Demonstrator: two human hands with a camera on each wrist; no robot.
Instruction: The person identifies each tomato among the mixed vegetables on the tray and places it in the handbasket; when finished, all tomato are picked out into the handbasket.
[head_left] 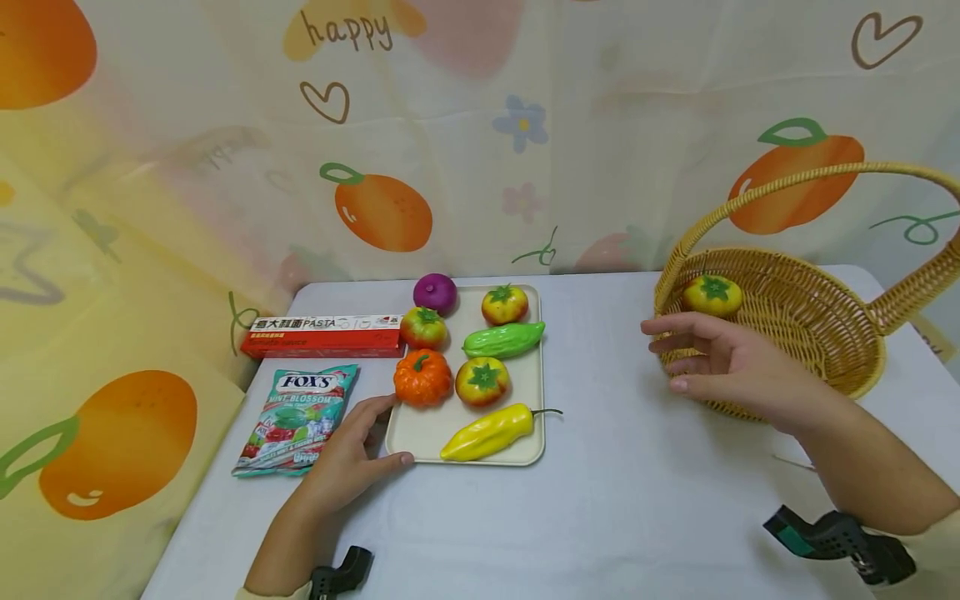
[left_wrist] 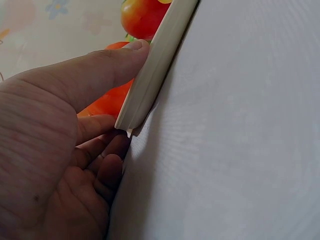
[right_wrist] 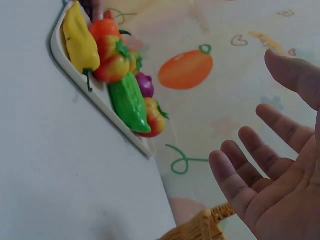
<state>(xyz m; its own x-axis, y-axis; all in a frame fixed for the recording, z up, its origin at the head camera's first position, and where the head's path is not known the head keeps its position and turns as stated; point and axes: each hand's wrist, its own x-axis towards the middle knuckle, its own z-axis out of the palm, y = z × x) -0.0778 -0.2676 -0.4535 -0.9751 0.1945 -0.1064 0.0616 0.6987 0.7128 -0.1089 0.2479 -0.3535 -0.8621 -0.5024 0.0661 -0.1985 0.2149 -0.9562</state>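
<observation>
My left hand (head_left: 350,450) holds the near left corner of a cream tray (head_left: 420,446), its thumb on the rim in the left wrist view. On the tray are a yellow pepper (head_left: 491,433), a green bumpy vegetable (head_left: 502,340), an orange pumpkin (head_left: 422,379), several red-yellow tomatoes (head_left: 482,382) and a purple onion (head_left: 435,293). With nothing in it, my right hand (head_left: 738,367) hovers at the near left rim of a wicker basket (head_left: 832,342), fingers spread in the right wrist view (right_wrist: 280,175). Inside the basket sits a yellowish tomato (head_left: 712,296).
A red pasta box (head_left: 322,337) lies left of the tray, touching or nearly touching it. In front of the box is a Fox's candy bag (head_left: 300,417), beside my left forearm. The basket's tall handle (head_left: 817,173) arches above it. A printed cloth (head_left: 600,150) hangs behind the table.
</observation>
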